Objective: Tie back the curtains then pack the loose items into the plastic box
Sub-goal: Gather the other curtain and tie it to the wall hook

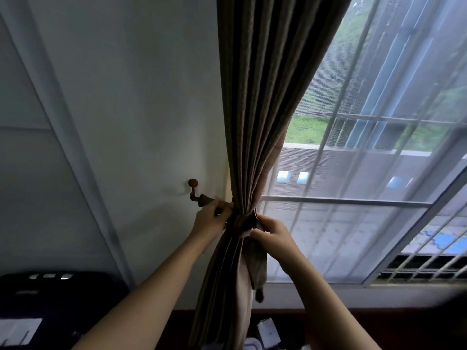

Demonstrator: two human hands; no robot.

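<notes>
Far left, low and near: a dark case or machine [50,306] w/ pale labels, too dim to name, not part of this step. On the white wall [141,97] sits a wooden hook [193,188], round knob on top. It's there to anchor the tieback, and one end of the tieback band [206,199] already runs from it toward the curtain, so the band can only pull the cloth leftward, away from the glass.

Left hand [211,219] is closed, fingers curled round the band just right of the hook and touching the curtain's left edge. Prob. holding tension so the wrap doesn't slacken.

The brown curtain [267,109] hangs in tight pleats, pinched to a narrow waist where the band circles it, then flares out again below toward the near edge. A loose tail of the band [259,276] dangles on the right side under the waist.

Right hand [270,234] is also closed, fingertips pinching the band at the right of the waist, likely working the knot or tuck; the exact fold is hidden by the fingers.

Right of that, the window [366,198] w/ sheer mesh and bars is uncovered.

Tying is underway, not finished. At the bottom edge some pale objects [269,332] show, maybe the loose items; the plastic box isn't clearly in view.
</notes>
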